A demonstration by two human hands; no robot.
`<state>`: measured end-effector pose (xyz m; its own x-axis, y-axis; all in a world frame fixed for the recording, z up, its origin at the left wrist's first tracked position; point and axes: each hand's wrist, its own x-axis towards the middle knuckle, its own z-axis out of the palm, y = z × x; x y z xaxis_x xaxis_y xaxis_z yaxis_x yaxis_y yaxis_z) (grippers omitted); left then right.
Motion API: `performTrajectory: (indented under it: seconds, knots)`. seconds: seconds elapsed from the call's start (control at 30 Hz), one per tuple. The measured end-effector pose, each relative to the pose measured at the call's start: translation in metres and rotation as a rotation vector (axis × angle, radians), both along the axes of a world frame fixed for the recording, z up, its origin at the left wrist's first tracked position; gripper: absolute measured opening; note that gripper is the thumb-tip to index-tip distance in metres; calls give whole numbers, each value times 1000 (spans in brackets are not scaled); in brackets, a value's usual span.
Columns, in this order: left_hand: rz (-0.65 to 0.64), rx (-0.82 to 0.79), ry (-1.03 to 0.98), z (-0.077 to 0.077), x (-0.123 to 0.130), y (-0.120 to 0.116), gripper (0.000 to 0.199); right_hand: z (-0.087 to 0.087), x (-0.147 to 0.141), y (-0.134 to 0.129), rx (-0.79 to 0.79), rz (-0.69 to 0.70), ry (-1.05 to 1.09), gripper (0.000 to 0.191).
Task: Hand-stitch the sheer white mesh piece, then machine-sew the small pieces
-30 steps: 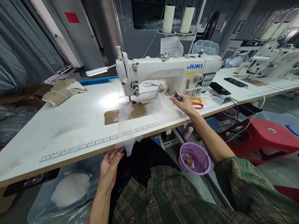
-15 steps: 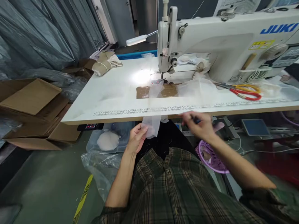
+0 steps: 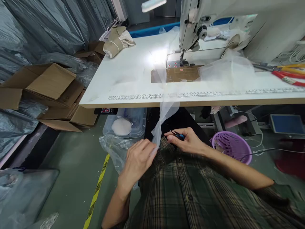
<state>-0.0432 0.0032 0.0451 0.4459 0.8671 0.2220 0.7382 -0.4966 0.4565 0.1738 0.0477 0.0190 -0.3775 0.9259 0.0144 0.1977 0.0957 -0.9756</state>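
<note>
My left hand (image 3: 139,159) is closed on the lower end of a sheer white fabric strip (image 3: 164,116), which hangs over the table's front edge and reaches back across the tabletop toward the sewing machine (image 3: 190,28). In my right hand (image 3: 188,141) is a small pair of dark blue thread snips (image 3: 177,135), its pointed tip facing left. The snips are close to the strip but apart from it. Both hands are in front of my lap, below the table edge.
Red and yellow scissors (image 3: 286,72) and more sheer fabric (image 3: 228,71) lie right of the machine needle. A clear plastic bin (image 3: 140,124) stands under the table, a purple basket (image 3: 232,144) to the right. Cardboard boxes (image 3: 52,81) are on the left, beside a rolled cloth bundle (image 3: 114,47).
My left hand has pulled the strip down toward me, and the strip is now gathered. My right hand has come down and left with the snips. The view has tilted down and shifted left.
</note>
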Motion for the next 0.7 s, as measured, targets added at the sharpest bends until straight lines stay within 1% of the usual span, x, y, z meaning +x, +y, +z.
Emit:
performTrajectory:
  seconds: [0.03, 0.07, 0.13, 0.17, 0.2, 0.23, 0.3, 0.33, 0.37, 0.43, 0.5, 0.53, 0.6, 0.63, 0.7]
  knots:
    - [-30, 60, 56, 0, 3, -6, 18, -5, -7, -2, -33, -2, 11, 33]
    - [-78, 87, 77, -1, 6, -10, 17, -10, -13, -2, -55, -15, 31, 31]
    - [-164, 69, -5, -5, 9, -9, 11, -18, -22, -1, -95, -60, 93, 30]
    - [-166, 48, -95, -9, 8, -4, 16, -21, -23, 1, -122, -76, 130, 30]
    - [-125, 34, -206, -13, 5, 3, 24, -23, -23, 2, -151, -87, 165, 30]
    - [-48, 25, -323, -17, 2, 13, 31, -24, -22, 3, -180, -86, 191, 31]
    - [138, -2, -511, -28, -5, 37, 38, -26, -17, 4, -211, -60, 209, 34]
    - [178, -53, -571, -34, -7, 50, 45, -25, -14, 3, -208, -42, 203, 34]
    - [168, -133, -634, -41, -7, 62, 53, -25, -12, 2, -194, -25, 191, 33]
    - [71, -338, -801, -52, 0, 82, 66, -24, -9, 0, -143, 12, 159, 30]
    - [-34, -520, -962, -61, 12, 93, 71, -23, -7, -3, -86, 43, 131, 27]
    - [-78, -597, -1012, -64, 18, 96, 69, -22, -6, -4, -61, 57, 116, 25]
    - [-138, -735, -1049, -66, 28, 96, 58, -23, -2, -4, -25, 79, 77, 24]
    - [-132, -789, -1060, -65, 30, 94, 51, -23, 0, -4, -11, 90, 50, 24]
    - [-37, -851, -1071, -61, 31, 88, 41, -22, 6, 0, 16, 94, -14, 24]
